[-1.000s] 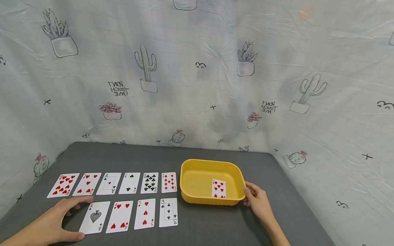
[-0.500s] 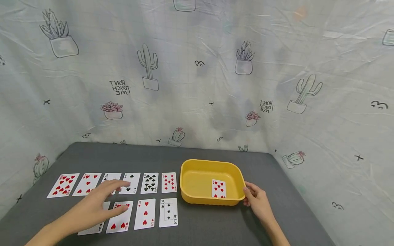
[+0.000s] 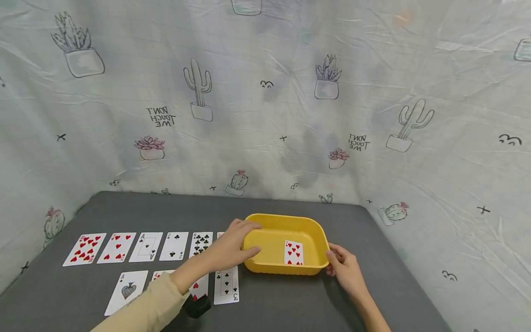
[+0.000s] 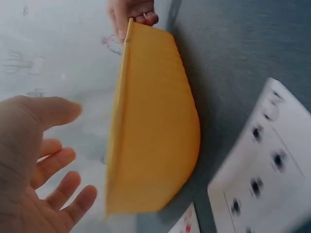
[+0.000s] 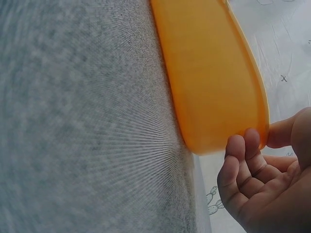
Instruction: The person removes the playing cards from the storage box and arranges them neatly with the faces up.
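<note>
In the head view my right hand (image 3: 347, 272) holds the near right corner of a yellow plastic tray (image 3: 286, 267), its thumb and fingers pinching the rim, as the right wrist view also shows. Inside the tray lies one playing card, the seven of hearts (image 3: 293, 252). My left hand (image 3: 232, 243) is at the tray's left end with thumb and fingers spread. Nothing is between its fingers, and in the left wrist view it looks apart from the tray wall (image 4: 150, 121). Its arm covers parts of the three of hearts (image 3: 200, 287) and other cards.
Face-up cards lie in two rows left of the tray. The back row includes the ten of hearts (image 3: 85, 249) and ace of clubs (image 3: 145, 247). In front are the ace of spades (image 3: 126, 291) and three of clubs (image 3: 227, 287). A patterned curtain (image 3: 265, 115) hangs behind the grey table (image 3: 274, 309).
My left hand has moved right, from beside the ace of spades, over the cards to the tray's left end. My right hand stays on the tray's corner.
</note>
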Demonstrator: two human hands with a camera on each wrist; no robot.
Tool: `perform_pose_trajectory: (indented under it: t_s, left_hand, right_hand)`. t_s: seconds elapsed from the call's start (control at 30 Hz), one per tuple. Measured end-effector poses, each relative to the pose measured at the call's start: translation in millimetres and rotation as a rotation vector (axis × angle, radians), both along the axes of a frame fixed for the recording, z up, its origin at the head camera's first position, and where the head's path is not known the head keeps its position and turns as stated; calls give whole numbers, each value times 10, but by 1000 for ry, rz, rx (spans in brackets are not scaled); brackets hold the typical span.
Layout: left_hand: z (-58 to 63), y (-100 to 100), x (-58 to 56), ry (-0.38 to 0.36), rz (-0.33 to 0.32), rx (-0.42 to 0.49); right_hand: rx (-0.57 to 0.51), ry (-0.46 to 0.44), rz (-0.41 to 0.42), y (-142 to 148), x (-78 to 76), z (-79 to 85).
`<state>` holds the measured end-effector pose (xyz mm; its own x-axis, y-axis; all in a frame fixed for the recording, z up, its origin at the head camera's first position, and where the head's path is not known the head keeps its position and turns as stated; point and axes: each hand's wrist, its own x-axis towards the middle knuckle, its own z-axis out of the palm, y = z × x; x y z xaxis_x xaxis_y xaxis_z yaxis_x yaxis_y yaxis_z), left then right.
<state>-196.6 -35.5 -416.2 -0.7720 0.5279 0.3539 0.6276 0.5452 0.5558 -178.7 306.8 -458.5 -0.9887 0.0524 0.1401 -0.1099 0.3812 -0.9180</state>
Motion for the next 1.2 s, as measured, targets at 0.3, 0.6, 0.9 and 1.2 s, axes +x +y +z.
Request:
perform_pose_trajectory:
  t_s: [0.3, 0.6, 0.9, 1.2]
  left_hand:
    - [-158, 546, -300, -123, -64, -142]
    - [-250, 804, -509, -189, -89, -295]
    - [-372, 935, -584, -139, -36, -364]
    - [-412, 941, -614, -103, -49, -326]
  right_hand:
    - [-9, -18, -19, 1, -15, -23]
    - [-15, -42, -14, 21, -45, -22]
    - [-16, -40, -8, -16, -11, 9]
    - [-8, -47, -23, -38, -13, 19]
